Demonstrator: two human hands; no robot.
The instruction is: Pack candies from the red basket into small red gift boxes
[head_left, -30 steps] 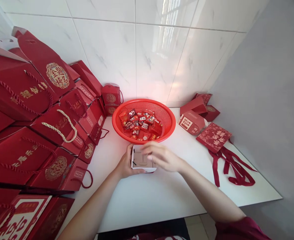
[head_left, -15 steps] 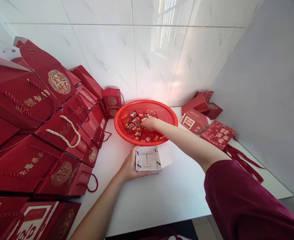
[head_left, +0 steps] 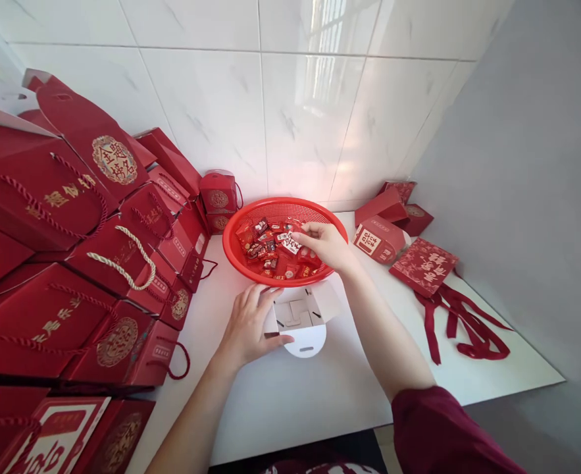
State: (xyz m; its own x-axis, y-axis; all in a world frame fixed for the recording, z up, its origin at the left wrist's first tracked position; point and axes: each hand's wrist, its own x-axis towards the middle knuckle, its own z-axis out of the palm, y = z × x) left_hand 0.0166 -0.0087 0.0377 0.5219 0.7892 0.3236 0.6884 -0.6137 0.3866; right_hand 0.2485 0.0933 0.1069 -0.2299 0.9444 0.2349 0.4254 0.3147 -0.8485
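Fingers (head_left: 306, 232) of your right hand (head_left: 322, 245) are pinched narrow on a candy packet (head_left: 290, 244), white and red, held just above the heap of sweets (head_left: 263, 249). That heap lies in the red basket (head_left: 282, 201), and your right hand is inside its rim, on the near right side. Your right arm crosses from the lower right, with a dark red sleeve at the elbow.

Your left hand (head_left: 247, 326) lies on the left side of the open white box (head_left: 301, 315). Its fingers (head_left: 256, 297) are spread wide and loose over the left flap, and the thumb is pressed to the near edge. It is not gripping, just laid on.

The box sits on the white table (head_left: 320, 401), touching or just short of the basket's near rim; I cannot tell which. All its flaps are folded out, the rounded one pointing toward you, and nothing shows inside.

Red gift bags (head_left: 73, 230) with rope handles are stacked along the left edge of the table. Small boxes (head_left: 381, 238), also red, are off to the right near the wall (head_left: 211, 92). Just right of them lie a flat red card (head_left: 423, 266) and loose ribbons (head_left: 460, 326).
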